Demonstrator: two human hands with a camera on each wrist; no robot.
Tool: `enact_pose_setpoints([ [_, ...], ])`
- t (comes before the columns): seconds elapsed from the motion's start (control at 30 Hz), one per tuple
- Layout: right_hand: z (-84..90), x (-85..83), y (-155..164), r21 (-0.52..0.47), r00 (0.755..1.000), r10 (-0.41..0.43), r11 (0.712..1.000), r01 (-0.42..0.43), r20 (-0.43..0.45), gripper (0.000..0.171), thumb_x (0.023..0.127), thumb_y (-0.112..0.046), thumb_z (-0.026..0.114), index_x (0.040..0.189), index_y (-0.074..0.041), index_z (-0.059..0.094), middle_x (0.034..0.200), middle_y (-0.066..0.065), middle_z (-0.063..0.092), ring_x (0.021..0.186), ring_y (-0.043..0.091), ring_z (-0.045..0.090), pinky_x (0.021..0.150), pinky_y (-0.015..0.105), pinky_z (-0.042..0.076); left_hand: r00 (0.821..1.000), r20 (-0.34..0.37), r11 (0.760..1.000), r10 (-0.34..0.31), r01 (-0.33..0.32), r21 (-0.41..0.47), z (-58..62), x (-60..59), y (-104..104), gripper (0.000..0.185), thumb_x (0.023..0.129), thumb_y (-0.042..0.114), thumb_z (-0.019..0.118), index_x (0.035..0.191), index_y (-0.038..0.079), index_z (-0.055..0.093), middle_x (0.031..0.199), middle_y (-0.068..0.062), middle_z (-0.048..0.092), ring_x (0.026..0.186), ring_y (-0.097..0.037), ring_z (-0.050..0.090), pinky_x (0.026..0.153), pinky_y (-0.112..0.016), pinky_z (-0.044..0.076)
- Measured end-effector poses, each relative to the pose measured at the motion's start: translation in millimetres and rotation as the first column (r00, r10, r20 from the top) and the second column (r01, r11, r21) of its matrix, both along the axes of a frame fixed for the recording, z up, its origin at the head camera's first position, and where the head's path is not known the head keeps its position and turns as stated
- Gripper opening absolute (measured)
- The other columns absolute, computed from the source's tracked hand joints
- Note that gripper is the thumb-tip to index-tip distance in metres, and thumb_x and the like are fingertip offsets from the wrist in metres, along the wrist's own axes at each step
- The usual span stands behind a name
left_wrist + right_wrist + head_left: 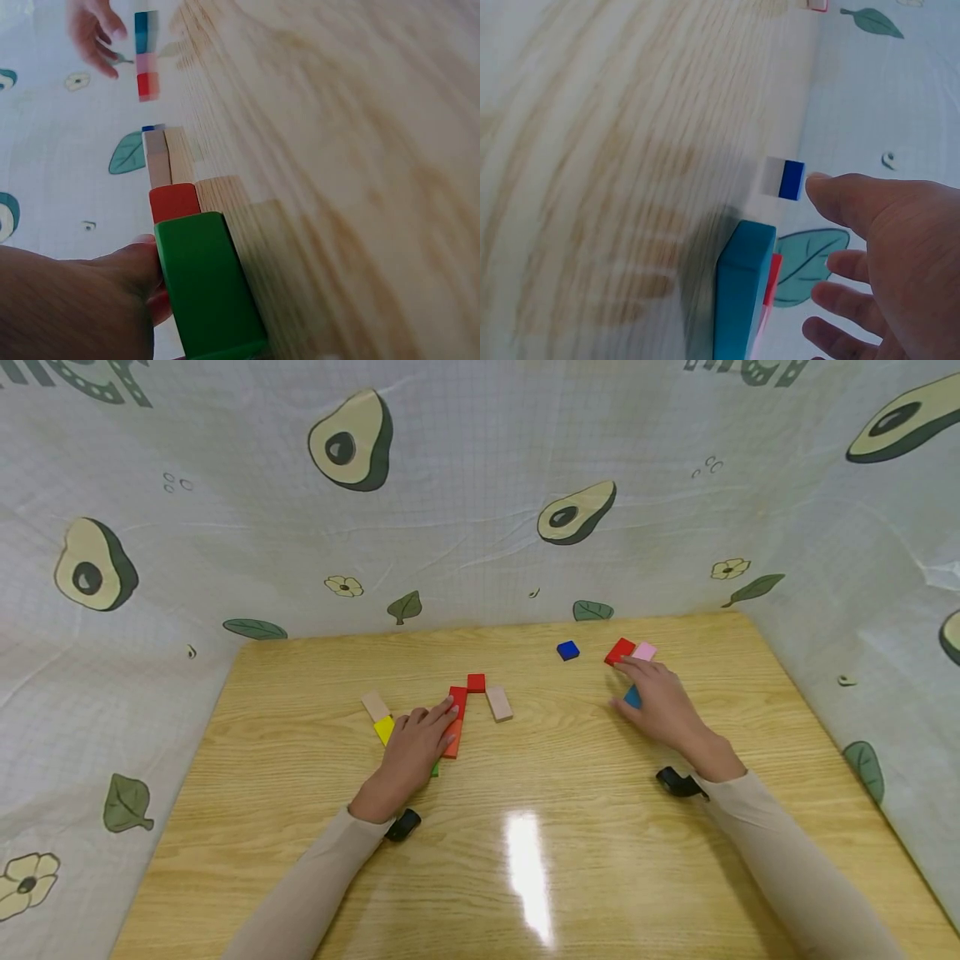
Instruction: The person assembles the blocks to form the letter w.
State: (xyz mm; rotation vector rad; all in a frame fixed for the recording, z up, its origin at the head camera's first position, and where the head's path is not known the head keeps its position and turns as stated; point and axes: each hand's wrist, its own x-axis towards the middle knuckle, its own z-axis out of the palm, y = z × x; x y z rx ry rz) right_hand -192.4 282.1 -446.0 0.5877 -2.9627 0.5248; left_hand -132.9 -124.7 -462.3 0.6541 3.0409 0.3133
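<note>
My left hand (416, 743) lies over a group of blocks, its fingers stretched across a red block (458, 693) and an orange-red block (452, 745). A green block (210, 285) stands large beside this hand in the left wrist view; in the head view the hand hides most of it. A yellow block (384, 728) shows at its left. My right hand (660, 702) hovers over a blue block (742, 292), fingers loosely spread and apart from it in the right wrist view. Just beyond its fingertips are a red block (620, 651) and a pink block (644, 652).
A dark blue block (568, 650) lies near the table's back edge. Near the left group are a small red block (476, 682) and two pale wooden blocks, one right (498, 703) and one left (374, 706). Avocado-print cloth (465, 543) borders the wooden table (600, 860).
</note>
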Motion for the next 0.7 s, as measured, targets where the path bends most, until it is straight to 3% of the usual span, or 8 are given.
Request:
enact_pose_setpoints([
  [0.3,0.3,-2.5,12.5,0.01,0.999,-0.046,0.999,0.045,0.011,0.059,0.098,-0.018,0.077,0.145,0.009,0.056,0.154,0.034,0.047,0.135,0.059,0.045,0.107,0.075,0.037,1.0,0.009,1.0,0.006,-0.006,0.001,-0.5,-0.4,-0.1,0.047,0.11,0.025,0.057,0.154,0.008,0.056,0.166,-0.007,0.045,0.131,-0.038,0.053,0.107,-0.056,0.044],
  [0.7,0.6,-22.1,22.5,0.009,0.99,-0.139,0.99,0.139,0.03,0.065,0.1,-0.019,0.072,0.149,0.015,0.047,0.153,0.039,0.043,0.136,0.062,0.041,0.11,0.077,0.032,1.0,0.008,1.0,0.004,-0.005,0.012,1.6,-0.1,-0.9,0.046,0.11,0.025,0.058,0.153,0.008,0.056,0.166,-0.007,0.045,0.131,-0.038,0.053,0.107,-0.057,0.044],
])
